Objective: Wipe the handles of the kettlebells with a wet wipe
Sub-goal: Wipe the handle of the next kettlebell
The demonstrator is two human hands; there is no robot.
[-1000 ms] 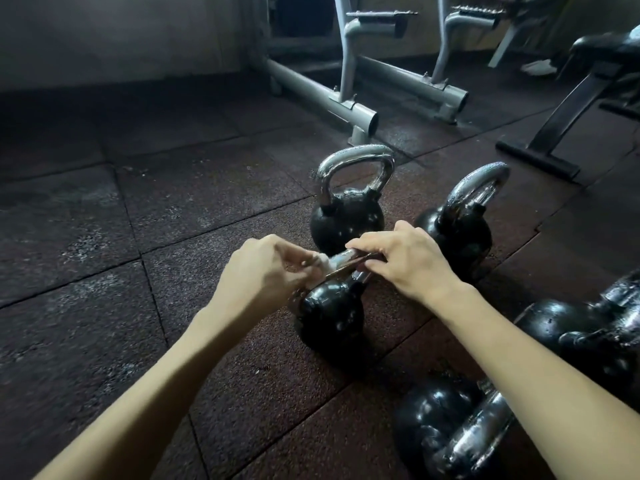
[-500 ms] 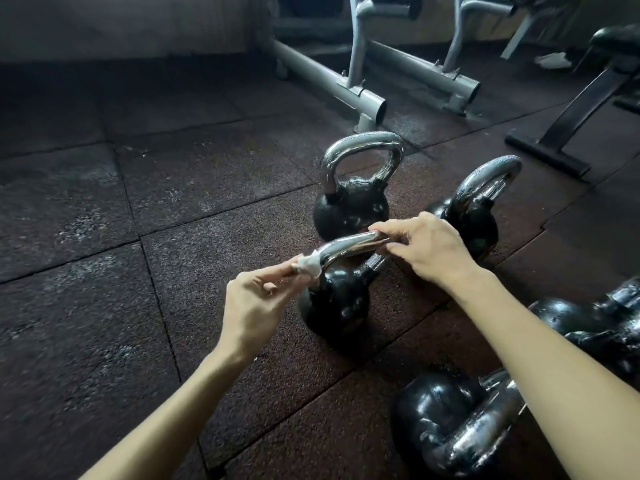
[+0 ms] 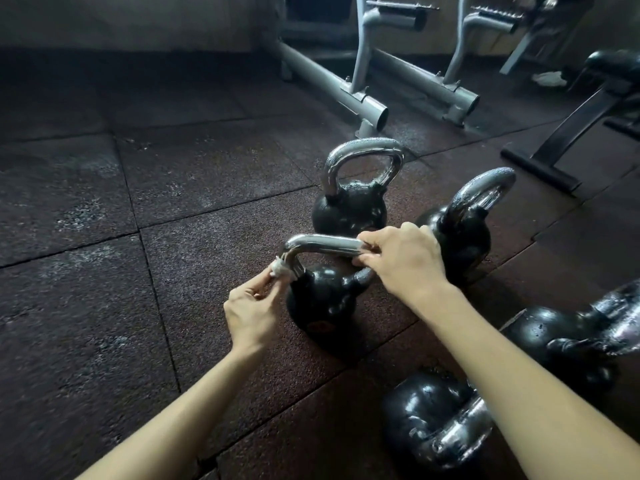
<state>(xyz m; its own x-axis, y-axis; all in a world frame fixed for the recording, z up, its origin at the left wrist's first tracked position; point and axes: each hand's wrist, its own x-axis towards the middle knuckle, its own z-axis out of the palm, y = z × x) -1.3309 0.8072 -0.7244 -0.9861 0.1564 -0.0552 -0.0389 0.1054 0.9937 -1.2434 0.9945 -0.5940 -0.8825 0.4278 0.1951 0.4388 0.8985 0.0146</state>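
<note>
Wet wipe [image 3: 278, 268] dragged down handle [image 3: 323, 244] leg, pinched by left hand [image 3: 251, 311]; handle gripped by right hand [image 3: 403, 259]; kettlebell [image 3: 322, 303] could be tipped by tugging.

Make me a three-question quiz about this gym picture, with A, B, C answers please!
1. Where is the white wipe?
A. on the floor
B. against the left bend of the handle of the middle kettlebell
C. on the bench

2. What colour is that kettlebell's round body?
A. red
B. black
C. yellow

3. What is the right hand doing?
A. lying flat on the floor
B. holding a bottle
C. gripping the handle's right end

Answers:
1 B: the left hand pinches the wipe onto the handle's left bend.
2 B: the body is shiny black under the silver handle.
3 C: its fingers curl round the bar.
</note>
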